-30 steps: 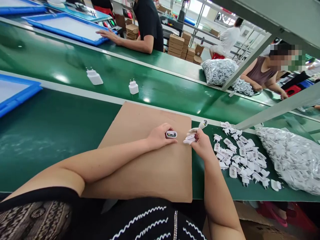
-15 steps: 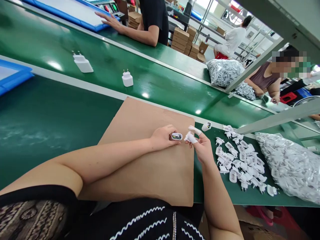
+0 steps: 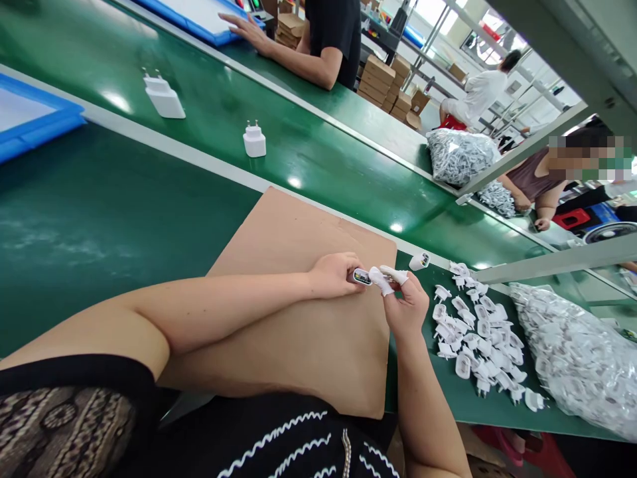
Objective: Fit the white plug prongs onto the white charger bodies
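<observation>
My left hand (image 3: pixel 333 273) is closed around a small white charger body (image 3: pixel 362 276), its open end facing right. My right hand (image 3: pixel 405 305), with white finger cots on the fingertips, pinches a small white plug piece (image 3: pixel 379 279) right against that open end. Both hands hover over a brown cardboard sheet (image 3: pixel 298 279) lying on the green bench. One more charger body (image 3: pixel 419 261) lies just beyond my right hand. A spread of several loose white plug pieces (image 3: pixel 478 335) sits to the right of my right hand.
A clear bag of white parts (image 3: pixel 577 358) lies at the far right. Two finished white chargers (image 3: pixel 163 98) (image 3: pixel 254 141) stand on the green conveyor (image 3: pixel 318 153). Blue-framed trays (image 3: pixel 30 116) sit at left. Other people work across the belt, near stacked cardboard boxes (image 3: pixel 383 79).
My right hand has closed in on the left, bringing the plug piece up to the charger body's open end. The camera has tilted, shifting the view down and left.
</observation>
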`<state>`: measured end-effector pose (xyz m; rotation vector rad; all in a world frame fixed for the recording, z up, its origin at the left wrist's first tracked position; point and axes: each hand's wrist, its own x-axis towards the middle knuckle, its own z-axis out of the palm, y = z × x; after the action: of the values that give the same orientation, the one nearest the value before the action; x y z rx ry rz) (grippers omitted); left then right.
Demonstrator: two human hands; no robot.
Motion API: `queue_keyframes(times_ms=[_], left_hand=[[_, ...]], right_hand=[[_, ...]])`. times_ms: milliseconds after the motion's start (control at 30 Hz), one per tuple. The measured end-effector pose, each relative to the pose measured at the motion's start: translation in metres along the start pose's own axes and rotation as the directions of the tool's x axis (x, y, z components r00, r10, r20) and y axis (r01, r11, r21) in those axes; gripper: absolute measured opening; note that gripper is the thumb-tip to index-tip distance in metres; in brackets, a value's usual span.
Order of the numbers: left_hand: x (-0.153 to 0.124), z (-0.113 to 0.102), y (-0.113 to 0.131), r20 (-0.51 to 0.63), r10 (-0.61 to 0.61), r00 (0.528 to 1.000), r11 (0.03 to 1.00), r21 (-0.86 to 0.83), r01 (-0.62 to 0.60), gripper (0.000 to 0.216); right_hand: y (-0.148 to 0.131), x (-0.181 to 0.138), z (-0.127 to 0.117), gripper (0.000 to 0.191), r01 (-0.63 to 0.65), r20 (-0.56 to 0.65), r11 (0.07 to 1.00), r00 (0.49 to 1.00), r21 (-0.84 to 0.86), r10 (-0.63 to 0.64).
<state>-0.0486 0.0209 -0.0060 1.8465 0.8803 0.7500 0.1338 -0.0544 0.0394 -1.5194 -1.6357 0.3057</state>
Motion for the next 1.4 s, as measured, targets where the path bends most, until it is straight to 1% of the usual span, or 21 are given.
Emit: queue_keyframes(times_ms=[67,167,267,467,567,667,767,833,867,933,967,1000,1067,1100,1133,1167,1200,1267,1333,1367,1400], left_hand=[[0.001,-0.002,0.0,0.024,-0.019,1.0,0.999,-0.041,0.02,0.023],[0.003,-0.005,0.0,0.047,-0.019,0.999,0.997,-0.07,0.022,0.022],[0.003,-0.005,0.0,0.049,-0.015,0.999,0.997,-0.078,0.019,0.021],[0.004,-0.005,0.0,0.037,-0.019,0.999,0.997,-0.074,0.021,0.024],[0.004,-0.005,-0.001,0.034,-0.017,0.999,0.998,-0.064,0.019,0.024],[0.001,-0.003,-0.001,0.017,-0.025,1.0,0.999,-0.044,0.025,0.027],[-0.002,-0.001,0.001,0.011,-0.063,0.998,0.997,-0.038,0.063,0.029],[0.001,-0.004,0.001,0.033,-0.11,0.993,0.993,-0.048,0.111,0.032],[0.006,-0.008,0.0,0.039,-0.133,0.99,0.99,-0.049,0.134,0.033],[0.025,-0.021,-0.004,0.004,-0.169,0.986,0.985,-0.031,0.169,0.036],[0.038,-0.03,-0.007,-0.053,-0.186,0.981,0.982,0.002,0.187,0.037],[0.052,-0.041,-0.01,-0.13,-0.203,0.971,0.976,0.049,0.21,0.038],[0.081,-0.066,-0.017,-0.3,-0.217,0.929,0.947,0.167,0.275,0.037],[0.095,-0.078,-0.021,-0.367,-0.216,0.905,0.927,0.213,0.308,0.035],[0.106,-0.09,-0.025,-0.419,-0.216,0.882,0.907,0.249,0.34,0.033],[0.116,-0.1,-0.029,-0.456,-0.222,0.862,0.888,0.271,0.372,0.031],[0.123,-0.109,-0.033,-0.478,-0.235,0.846,0.871,0.283,0.402,0.03],[0.132,-0.119,-0.041,-0.502,-0.272,0.821,0.837,0.297,0.459,0.031],[0.137,-0.12,-0.046,-0.532,-0.321,0.784,0.798,0.293,0.526,0.042],[0.138,-0.116,-0.047,-0.589,-0.325,0.74,0.776,0.28,0.564,0.054],[0.139,-0.111,-0.046,-0.671,-0.297,0.68,0.761,0.263,0.593,0.067]], right_hand=[[-0.002,0.0,0.003,0.022,0.079,0.042,0.991,0.996,-0.112,-0.074],[0.0,0.001,0.007,0.028,0.184,0.158,0.967,0.975,-0.176,-0.156],[0.001,0.005,0.009,0.03,0.278,0.219,0.921,0.95,-0.274,-0.221],[-0.005,0.015,0.008,0.028,0.351,0.28,0.856,0.925,-0.378,-0.255],[-0.007,0.016,0.01,0.024,0.333,0.294,0.843,0.93,-0.423,-0.219],[-0.005,0.013,0.014,0.021,0.255,0.277,0.888,0.949,-0.383,-0.153],[0.006,0.008,0.013,0.026,0.129,0.223,0.97,0.971,-0.208,-0.081],[0.019,0.009,0.001,0.037,0.024,0.152,0.997,0.988,-0.075,-0.013],[0.027,0.011,-0.009,0.038,-0.027,0.099,0.998,0.995,-0.054,0.032],[0.046,0.015,-0.036,0.034,-0.161,-0.035,0.973,0.987,-0.163,0.157],[0.056,0.016,-0.051,0.033,-0.261,-0.106,0.922,0.965,-0.287,0.24],[0.066,0.018,-0.064,0.034,-0.385,-0.179,0.825,0.923,-0.413,0.341],[0.082,0.02,-0.086,0.046,-0.59,-0.288,0.571,0.795,-0.571,0.534],[0.088,0.02,-0.092,0.051,-0.64,-0.311,0.472,0.737,-0.606,0.6],[0.092,0.019,-0.095,0.052,-0.658,-0.31,0.419,0.702,-0.626,0.641],[0.095,0.018,-0.096,0.048,-0.654,-0.292,0.412,0.696,-0.634,0.656],[0.097,0.017,-0.095,0.044,-0.64,-0.272,0.442,0.713,-0.628,0.646],[0.101,0.016,-0.091,0.042,-0.612,-0.261,0.571,0.773,-0.546,0.579],[0.104,0.016,-0.086,0.044,-0.577,-0.288,0.737,0.816,-0.352,0.501],[0.106,0.017,-0.084,0.046,-0.549,-0.305,0.807,0.824,-0.218,0.478],[0.108,0.019,-0.081,0.048,-0.514,-0.315,0.854,0.826,-0.077,0.468]])
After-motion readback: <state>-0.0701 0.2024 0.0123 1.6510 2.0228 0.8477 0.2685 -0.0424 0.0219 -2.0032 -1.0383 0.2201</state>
